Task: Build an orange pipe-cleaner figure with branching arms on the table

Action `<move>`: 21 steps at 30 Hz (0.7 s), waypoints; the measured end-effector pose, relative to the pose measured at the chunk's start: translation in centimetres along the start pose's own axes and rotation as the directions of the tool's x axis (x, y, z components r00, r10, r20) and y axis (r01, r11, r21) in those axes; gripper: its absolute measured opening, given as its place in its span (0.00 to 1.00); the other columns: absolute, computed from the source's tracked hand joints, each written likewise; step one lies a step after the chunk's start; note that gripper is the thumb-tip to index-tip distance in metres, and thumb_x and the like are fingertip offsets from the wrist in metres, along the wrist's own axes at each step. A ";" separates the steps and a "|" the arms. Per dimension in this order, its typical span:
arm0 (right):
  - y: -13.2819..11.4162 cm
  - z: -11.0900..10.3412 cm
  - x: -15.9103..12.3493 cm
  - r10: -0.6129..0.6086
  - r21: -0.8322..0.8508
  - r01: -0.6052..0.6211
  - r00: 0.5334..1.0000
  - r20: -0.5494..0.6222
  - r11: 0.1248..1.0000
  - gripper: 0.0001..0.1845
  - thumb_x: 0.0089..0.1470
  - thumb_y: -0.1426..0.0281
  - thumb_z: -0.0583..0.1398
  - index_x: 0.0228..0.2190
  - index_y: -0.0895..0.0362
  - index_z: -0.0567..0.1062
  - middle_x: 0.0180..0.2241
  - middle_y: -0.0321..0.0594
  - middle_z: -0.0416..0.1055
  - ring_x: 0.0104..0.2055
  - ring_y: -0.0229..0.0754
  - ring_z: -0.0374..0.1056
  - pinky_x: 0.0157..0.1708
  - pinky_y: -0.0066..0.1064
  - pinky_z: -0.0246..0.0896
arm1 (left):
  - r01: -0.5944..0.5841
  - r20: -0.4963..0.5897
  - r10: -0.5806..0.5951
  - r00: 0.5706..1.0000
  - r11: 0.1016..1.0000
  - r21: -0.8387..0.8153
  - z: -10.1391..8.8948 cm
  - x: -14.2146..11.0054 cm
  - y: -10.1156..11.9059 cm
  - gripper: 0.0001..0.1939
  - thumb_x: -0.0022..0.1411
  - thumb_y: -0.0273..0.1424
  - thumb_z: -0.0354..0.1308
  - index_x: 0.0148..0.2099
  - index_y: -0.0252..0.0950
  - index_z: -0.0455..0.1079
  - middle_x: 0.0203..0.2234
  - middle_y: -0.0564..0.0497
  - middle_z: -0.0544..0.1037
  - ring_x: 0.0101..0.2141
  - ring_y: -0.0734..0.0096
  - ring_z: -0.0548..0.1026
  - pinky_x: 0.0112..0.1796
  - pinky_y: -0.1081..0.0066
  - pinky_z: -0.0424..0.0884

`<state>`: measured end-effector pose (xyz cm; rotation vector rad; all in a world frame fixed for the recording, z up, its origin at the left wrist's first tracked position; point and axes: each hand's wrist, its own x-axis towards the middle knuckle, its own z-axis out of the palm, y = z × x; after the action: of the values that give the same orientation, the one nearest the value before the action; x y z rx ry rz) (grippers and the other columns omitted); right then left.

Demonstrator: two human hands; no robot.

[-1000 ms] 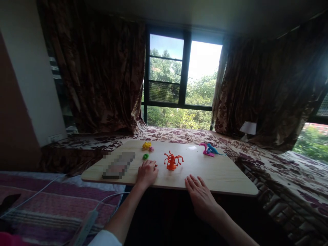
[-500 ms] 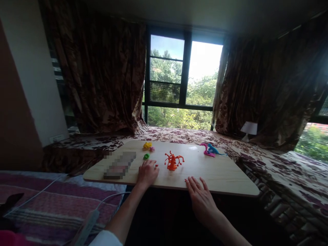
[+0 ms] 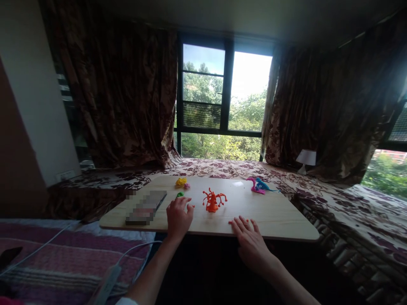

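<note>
Near the table's front edge, my left hand (image 3: 178,218) is raised a little with its fingers bent and apart, holding nothing I can see. A small red-orange bit of modelling clay (image 3: 193,206) shows by its fingertips. My right hand (image 3: 251,241) lies with flat fingers on the table edge, over a thin orange piece of clay (image 3: 230,222) whose end sticks out at the left; the rest is hidden. Between and beyond both hands stands an orange clay tree figure (image 3: 212,203) with curling, knob-tipped branches. Green clay (image 3: 180,194) is partly hidden behind my left hand.
On the light wooden table (image 3: 280,220) lie yellow clay (image 3: 181,181), a pink lump (image 3: 187,186), and magenta (image 3: 257,188) and blue clay (image 3: 262,184) at the back right. A blurred-out flat object (image 3: 146,207) is at left. A lamp (image 3: 306,161) stands beyond.
My left hand has lifted slightly and its fingers have bent, now covering part of the green clay. My right fingers have shifted slightly over the orange clay piece. The view has turned a little.
</note>
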<state>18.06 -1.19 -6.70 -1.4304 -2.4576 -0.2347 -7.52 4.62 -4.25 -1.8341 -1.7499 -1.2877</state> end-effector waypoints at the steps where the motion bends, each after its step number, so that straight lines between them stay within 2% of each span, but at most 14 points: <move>1: 0.2 -0.3 0.1 0.000 0.019 0.000 1.000 0.013 1.000 0.42 0.38 0.74 0.52 0.58 0.60 0.49 0.59 0.44 0.48 0.61 0.48 0.36 0.57 0.46 0.24 | -0.022 -0.033 0.021 0.999 0.999 -0.037 -0.3 -0.5 0.9 0.13 0.56 0.29 0.47 0.42 0.36 0.69 0.40 0.47 0.71 0.45 0.62 0.65 0.47 0.62 0.59; 3: 0.7 -0.8 0.5 0.011 0.047 -0.013 0.999 0.036 0.999 0.44 0.35 0.75 0.52 0.58 0.60 0.49 0.58 0.43 0.50 0.61 0.48 0.36 0.57 0.45 0.26 | -0.094 -0.023 0.092 0.995 0.988 -0.126 -0.7 -1.7 3.2 0.13 0.56 0.29 0.48 0.42 0.37 0.69 0.39 0.48 0.71 0.43 0.64 0.66 0.47 0.63 0.59; 7: 1.9 -1.9 1.1 0.064 0.042 -0.066 0.997 0.050 0.997 0.42 0.35 0.76 0.52 0.57 0.60 0.52 0.58 0.44 0.51 0.61 0.49 0.36 0.56 0.46 0.28 | -0.190 0.160 0.237 0.958 0.946 -0.264 -0.5 -4.1 7.9 0.13 0.57 0.27 0.47 0.41 0.40 0.70 0.37 0.49 0.70 0.41 0.67 0.66 0.43 0.66 0.61; 10: 3.1 -3.0 0.5 0.091 0.067 -0.095 0.994 0.057 0.993 0.37 0.38 0.76 0.52 0.54 0.55 0.59 0.57 0.43 0.53 0.60 0.49 0.40 0.55 0.46 0.33 | -0.206 0.255 0.277 0.926 0.940 -0.272 0.5 -4.4 10.2 0.14 0.58 0.27 0.45 0.42 0.40 0.70 0.34 0.49 0.70 0.39 0.68 0.66 0.42 0.67 0.61; 14: 4.8 -4.6 0.3 0.102 0.165 -0.103 0.995 0.012 0.981 0.24 0.47 0.73 0.51 0.47 0.50 0.68 0.49 0.39 0.65 0.53 0.44 0.55 0.51 0.37 0.44 | -0.224 0.352 0.294 0.889 0.948 -0.227 2.1 -3.4 11.4 0.12 0.58 0.30 0.46 0.37 0.38 0.72 0.32 0.49 0.70 0.37 0.68 0.66 0.40 0.67 0.60; 17: 5.7 -4.8 1.2 0.199 0.150 -0.188 0.978 -0.057 0.971 0.17 0.51 0.70 0.51 0.41 0.51 0.73 0.41 0.40 0.69 0.45 0.43 0.62 0.44 0.33 0.51 | -0.231 0.425 0.308 0.851 0.947 -0.223 3.2 -2.5 11.8 0.11 0.56 0.32 0.49 0.30 0.37 0.73 0.31 0.48 0.70 0.36 0.68 0.67 0.39 0.67 0.60; 19: 6.0 -4.3 1.9 0.254 0.130 -0.244 0.965 -0.061 0.961 0.14 0.51 0.68 0.53 0.36 0.52 0.75 0.37 0.41 0.71 0.41 0.43 0.64 0.39 0.32 0.53 | -0.202 0.448 0.294 0.844 0.949 -0.241 3.5 -2.2 12.0 0.10 0.55 0.32 0.51 0.28 0.37 0.73 0.30 0.48 0.70 0.36 0.68 0.67 0.39 0.67 0.60; 21: 6.2 -3.6 2.4 0.274 0.135 -0.264 0.960 -0.057 0.955 0.12 0.50 0.66 0.54 0.32 0.52 0.77 0.34 0.40 0.71 0.38 0.42 0.65 0.35 0.30 0.53 | -0.145 0.442 0.268 0.856 0.945 -0.293 3.4 -2.1 12.2 0.09 0.54 0.32 0.52 0.28 0.37 0.73 0.30 0.48 0.71 0.36 0.68 0.67 0.39 0.67 0.60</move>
<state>22.92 2.81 -2.54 -1.6463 -2.1456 -0.0717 5.20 3.16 -3.41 -2.5897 -1.5879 -1.0684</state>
